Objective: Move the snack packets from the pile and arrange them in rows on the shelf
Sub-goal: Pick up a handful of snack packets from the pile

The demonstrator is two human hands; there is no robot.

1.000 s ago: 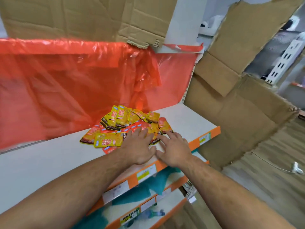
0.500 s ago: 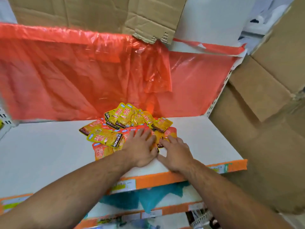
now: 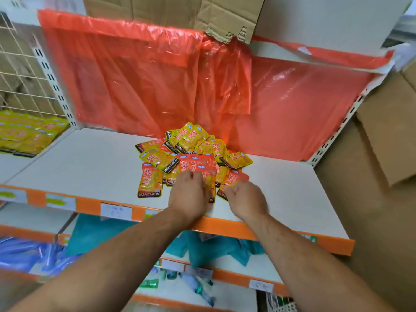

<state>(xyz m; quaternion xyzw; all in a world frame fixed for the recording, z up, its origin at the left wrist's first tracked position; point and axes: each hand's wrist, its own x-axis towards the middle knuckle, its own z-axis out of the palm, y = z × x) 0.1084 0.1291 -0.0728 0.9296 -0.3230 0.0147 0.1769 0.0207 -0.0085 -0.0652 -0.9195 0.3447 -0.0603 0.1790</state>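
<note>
Both hands have curled since lying flat: left hand (image 3: 189, 195) pinches a packet (image 3: 210, 181) at the near edge of the pile (image 3: 191, 149) on the shelf (image 3: 90, 167), right hand (image 3: 246, 198) curls beside another, grasp unclear; better to lift singly, not drag neighbours.

Wide open board on the shelf's (image 3: 78, 167) left half, a free run from front edge to back. The pile of packets (image 3: 191, 152) blocks the middle, from the back almost to the front edge. 1 narrower lane on the right. An orange plastic sheet (image 3: 139, 82) walls off the back, a cardboard flap (image 3: 225, 16) hangs overhead, and boxes (image 3: 382, 154) crowd the right end.
</note>
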